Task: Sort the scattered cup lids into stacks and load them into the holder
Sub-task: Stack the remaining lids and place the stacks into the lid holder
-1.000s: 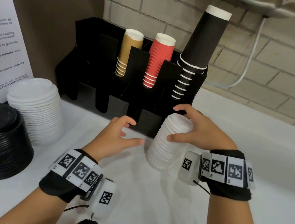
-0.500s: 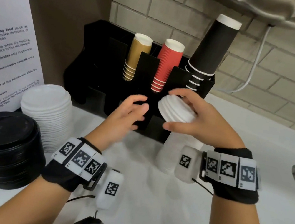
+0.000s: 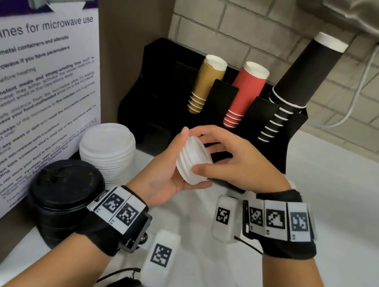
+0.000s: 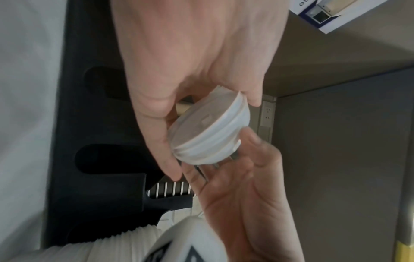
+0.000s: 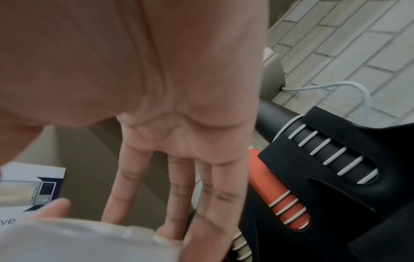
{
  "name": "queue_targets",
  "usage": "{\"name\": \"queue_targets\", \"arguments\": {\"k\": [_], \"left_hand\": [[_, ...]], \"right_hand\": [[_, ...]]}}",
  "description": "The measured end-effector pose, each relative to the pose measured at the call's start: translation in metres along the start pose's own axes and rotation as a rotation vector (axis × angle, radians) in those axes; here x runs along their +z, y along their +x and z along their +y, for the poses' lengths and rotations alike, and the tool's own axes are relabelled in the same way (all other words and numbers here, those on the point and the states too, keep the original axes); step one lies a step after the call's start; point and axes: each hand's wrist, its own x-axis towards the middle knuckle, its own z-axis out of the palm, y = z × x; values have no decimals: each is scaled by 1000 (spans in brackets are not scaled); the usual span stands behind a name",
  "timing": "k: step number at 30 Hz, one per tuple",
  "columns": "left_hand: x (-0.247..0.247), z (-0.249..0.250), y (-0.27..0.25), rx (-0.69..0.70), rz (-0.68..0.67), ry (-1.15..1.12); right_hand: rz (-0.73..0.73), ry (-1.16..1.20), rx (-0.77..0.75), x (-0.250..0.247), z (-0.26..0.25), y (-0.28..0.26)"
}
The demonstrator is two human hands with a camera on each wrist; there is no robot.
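Hands (image 3: 235, 161) clasp a short lid stack (image 3: 193, 161) before the holder (image 3: 156, 92), left hand (image 3: 166, 172) cupping, right fingers curled round; white (image 3: 107, 147) and black stacks (image 3: 61, 197) await loading.

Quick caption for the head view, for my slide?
Both hands, left hand and right hand, hold a small stack of white lids in front of the black holder.

Left hand (image 3: 168, 172), right hand (image 3: 235, 161) cupped together
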Motion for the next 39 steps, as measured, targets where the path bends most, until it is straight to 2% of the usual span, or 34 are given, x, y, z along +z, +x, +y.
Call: {"name": "queue_targets", "arguments": {"k": [5, 15, 20, 23, 25, 27, 29, 33, 39], "left_hand": [[1, 0, -4, 29, 47, -14], [13, 1, -8, 28, 14, -78], [10, 1, -9, 72, 47, -65], [5, -5, -9, 57, 193, -42], [2, -11, -9, 1, 313, -43], [-2, -17, -8, -65, 375, -28], [-6, -20, -7, -109, 409, -4], [-13, -22, -7, -133, 414, 91], [-13, -19, -9, -125, 440, 166]], "right_hand": [[14, -34, -1, 10, -6, 1], [125, -158, -33, 20, -15, -12], [109, -198, -67, 17, -20, -4], [170, -144, -82, 2, -20, 10], [267, -149, -84, -8, -16, 30], [315, -201, -36, -14, -9, 58], [240, -332, 63, -13, -1, 88], [-5, -709, 222, 7, 17, 127], [-139, -991, 346, 41, 42, 157]]}}
